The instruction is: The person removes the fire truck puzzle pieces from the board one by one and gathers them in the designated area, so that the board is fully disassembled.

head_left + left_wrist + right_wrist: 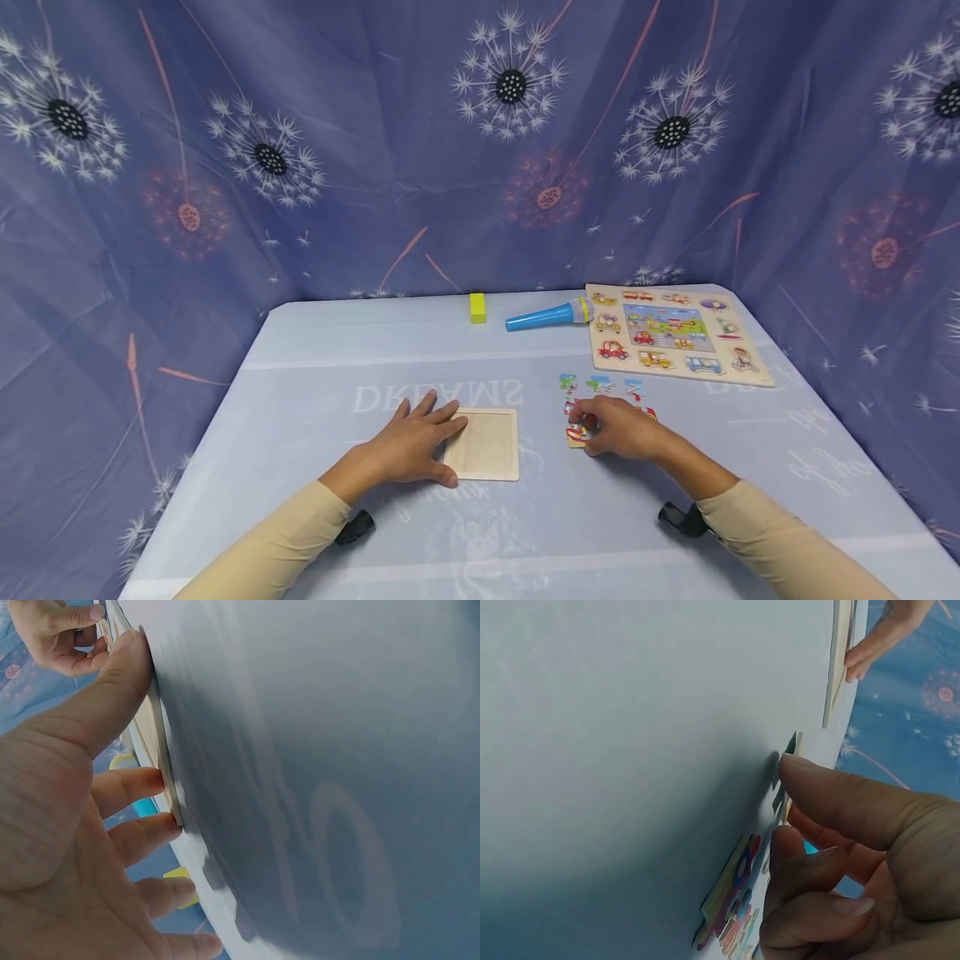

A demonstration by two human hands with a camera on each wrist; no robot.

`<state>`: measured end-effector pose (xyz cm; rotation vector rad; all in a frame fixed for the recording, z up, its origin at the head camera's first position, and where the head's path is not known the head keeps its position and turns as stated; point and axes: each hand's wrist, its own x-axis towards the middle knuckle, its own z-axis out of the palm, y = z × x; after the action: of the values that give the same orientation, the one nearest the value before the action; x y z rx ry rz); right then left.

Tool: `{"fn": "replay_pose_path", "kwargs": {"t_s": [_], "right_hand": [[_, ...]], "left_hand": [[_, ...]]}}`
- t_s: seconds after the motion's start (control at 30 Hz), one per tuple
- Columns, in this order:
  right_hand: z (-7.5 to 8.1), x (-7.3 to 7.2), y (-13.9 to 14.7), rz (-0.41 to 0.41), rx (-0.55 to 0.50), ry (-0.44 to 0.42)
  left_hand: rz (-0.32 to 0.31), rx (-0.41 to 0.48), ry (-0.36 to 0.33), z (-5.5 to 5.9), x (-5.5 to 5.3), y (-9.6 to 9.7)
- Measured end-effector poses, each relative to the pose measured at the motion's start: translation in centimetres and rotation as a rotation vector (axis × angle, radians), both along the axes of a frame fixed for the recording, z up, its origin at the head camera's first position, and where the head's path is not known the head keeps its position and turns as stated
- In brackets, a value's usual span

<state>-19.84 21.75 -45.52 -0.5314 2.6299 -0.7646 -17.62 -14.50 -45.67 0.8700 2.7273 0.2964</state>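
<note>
A small, shallow wooden tray [487, 446] with a raised rim lies in the middle of the table. My left hand [416, 442] rests on its left side, fingers spread; in the left wrist view the thumb [127, 667] lies along the tray's edge. To the right, several colourful jigsaw pieces [602, 384] lie in loose rows. My right hand [622, 427] pinches a jigsaw piece [576, 436] at the near left of the group, thumb and curled fingers at its edge, and covers some of the others. In the right wrist view that piece [798, 742] stands tilted against the thumb.
A wooden vehicle puzzle board [607, 362] lies at the back right. A blue toy microphone [543, 317] touches or overlaps its left edge, with a yellow block [477, 308] farther left. A dandelion-patterned blue curtain [420, 167] hangs behind the table.
</note>
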Motion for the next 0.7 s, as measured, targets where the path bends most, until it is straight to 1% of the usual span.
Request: {"fn": "replay_pose_path", "kwargs": {"t_s": [0.23,0.7], "right_hand": [[-0.07,-0.02,-0.13,-0.025,0.012,-0.007],[-0.26,-0.03,-0.32,-0.031,0.033,-0.030]], "left_hand": [[-0.004,0.004,0.007,-0.05,-0.06,-0.04],[-0.010,0.008,0.020,-0.14,0.01,-0.13]]}}
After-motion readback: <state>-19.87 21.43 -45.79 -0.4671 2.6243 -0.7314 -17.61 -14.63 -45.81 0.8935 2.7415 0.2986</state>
